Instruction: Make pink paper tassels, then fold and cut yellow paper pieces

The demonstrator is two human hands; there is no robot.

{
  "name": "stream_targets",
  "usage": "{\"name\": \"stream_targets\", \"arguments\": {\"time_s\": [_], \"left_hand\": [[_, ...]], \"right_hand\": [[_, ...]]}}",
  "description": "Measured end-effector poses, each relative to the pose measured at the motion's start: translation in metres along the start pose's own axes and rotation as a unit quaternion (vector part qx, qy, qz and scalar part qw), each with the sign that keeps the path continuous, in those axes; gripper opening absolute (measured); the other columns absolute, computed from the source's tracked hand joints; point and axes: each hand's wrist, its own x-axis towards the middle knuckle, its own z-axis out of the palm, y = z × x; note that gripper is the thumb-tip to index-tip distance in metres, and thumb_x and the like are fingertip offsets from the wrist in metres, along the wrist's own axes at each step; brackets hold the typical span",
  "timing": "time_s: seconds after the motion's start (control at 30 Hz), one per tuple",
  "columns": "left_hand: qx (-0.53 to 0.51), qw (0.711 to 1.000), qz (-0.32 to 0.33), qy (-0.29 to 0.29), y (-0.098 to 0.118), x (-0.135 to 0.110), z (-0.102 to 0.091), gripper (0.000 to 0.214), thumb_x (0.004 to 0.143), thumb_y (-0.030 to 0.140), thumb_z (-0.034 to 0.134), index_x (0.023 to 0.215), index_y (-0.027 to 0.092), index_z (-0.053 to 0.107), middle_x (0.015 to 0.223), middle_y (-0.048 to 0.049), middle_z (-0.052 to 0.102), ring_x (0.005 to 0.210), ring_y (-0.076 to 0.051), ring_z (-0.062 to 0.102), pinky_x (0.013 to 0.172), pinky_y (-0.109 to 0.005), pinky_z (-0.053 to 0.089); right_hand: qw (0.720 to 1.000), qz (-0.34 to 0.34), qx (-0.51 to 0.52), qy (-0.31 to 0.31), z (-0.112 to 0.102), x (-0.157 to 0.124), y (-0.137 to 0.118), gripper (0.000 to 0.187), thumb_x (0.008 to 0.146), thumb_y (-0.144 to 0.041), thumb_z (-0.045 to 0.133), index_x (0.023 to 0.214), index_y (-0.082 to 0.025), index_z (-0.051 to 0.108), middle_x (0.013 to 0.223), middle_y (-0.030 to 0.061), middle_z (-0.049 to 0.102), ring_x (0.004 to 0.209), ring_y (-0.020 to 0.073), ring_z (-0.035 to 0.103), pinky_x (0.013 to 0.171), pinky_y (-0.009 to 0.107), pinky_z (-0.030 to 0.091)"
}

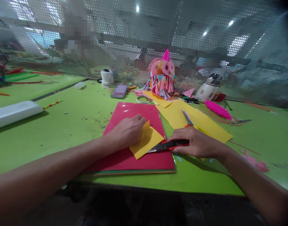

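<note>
My left hand (129, 130) is closed over one side of a small yellow paper square (147, 142), with its fingers curled. The square rests on a stack of coloured paper in a clear sleeve, its red sheet (144, 164) on top. To the right, my right hand (195, 141) grips a utility knife (168, 145) with a black and red body. The knife's blade points left and reaches the lower right edge of the yellow square. Scissors (188, 118) lie open-side up just beyond my right hand, partly hidden by it.
Behind the hands lie a large yellow sheet (207, 122), a tape roll (144, 99) and a phone (120, 91). A tasselled paper lantern (163, 77) stands near the perforated screen, beside a white bottle (207, 89) and pink yarn (218, 110). A white block (17, 113) sits left.
</note>
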Motion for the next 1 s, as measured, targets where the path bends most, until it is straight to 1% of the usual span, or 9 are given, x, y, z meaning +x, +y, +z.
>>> {"name": "stream_targets", "arguments": {"time_s": [0.1,0.2,0.4,0.53,0.7,1.0], "left_hand": [[0.001,1.000,0.003,-0.003,0.000,0.000,0.000,0.014,0.083,0.014,0.044,0.095,0.016,0.052,0.086,-0.0101,0.059,0.055,-0.016,0.051,0.047,-0.031,0.021],[-0.001,1.000,-0.005,-0.011,0.001,0.001,-0.002,0.016,0.084,0.014,0.044,0.098,0.016,0.053,0.088,-0.0103,0.059,0.058,-0.017,0.053,0.048,-0.030,0.025],[-0.005,0.999,-0.018,-0.028,0.005,0.001,-0.006,0.021,0.088,0.012,0.040,0.102,0.015,0.054,0.091,-0.0104,0.060,0.063,-0.018,0.057,0.051,-0.030,0.032],[-0.001,1.000,-0.013,-0.024,0.005,0.000,-0.007,0.022,0.090,0.014,0.037,0.102,0.015,0.055,0.089,-0.0099,0.060,0.062,-0.017,0.056,0.050,-0.030,0.031],[-0.002,1.000,-0.019,-0.024,0.006,0.000,-0.006,0.018,0.088,0.015,0.040,0.100,0.015,0.055,0.088,-0.0095,0.059,0.062,-0.015,0.056,0.050,-0.029,0.031],[-0.003,1.000,-0.006,-0.017,0.005,0.000,-0.004,0.020,0.089,0.014,0.039,0.101,0.015,0.055,0.089,-0.0107,0.060,0.063,-0.018,0.057,0.051,-0.030,0.032]], "right_hand": [[1.000,-0.007,0.000,-0.003,-0.001,-0.001,0.003,0.024,0.086,-0.033,0.066,0.102,-0.016,0.071,0.083,0.0041,0.067,0.073,0.0139,0.059,0.066,0.024,0.040],[1.000,-0.005,-0.004,0.003,-0.002,0.000,0.002,0.023,0.086,-0.033,0.067,0.101,-0.016,0.071,0.081,0.0040,0.066,0.072,0.0141,0.059,0.066,0.025,0.041],[1.000,-0.006,-0.016,0.010,0.002,0.004,-0.008,0.023,0.084,-0.026,0.068,0.105,-0.017,0.069,0.089,0.0053,0.069,0.080,0.0168,0.061,0.072,0.026,0.043],[1.000,-0.007,-0.004,0.007,0.002,0.004,-0.011,0.024,0.085,-0.023,0.067,0.108,-0.018,0.069,0.090,0.0052,0.069,0.082,0.0164,0.062,0.072,0.025,0.044],[1.000,-0.016,0.003,0.004,0.001,0.001,-0.008,0.025,0.085,-0.027,0.067,0.108,-0.019,0.070,0.089,0.0052,0.070,0.078,0.0158,0.062,0.070,0.025,0.044],[1.000,-0.008,0.008,-0.002,0.003,0.003,-0.010,0.025,0.085,-0.026,0.067,0.108,-0.018,0.069,0.089,0.0054,0.068,0.080,0.0159,0.062,0.071,0.025,0.044]]}}
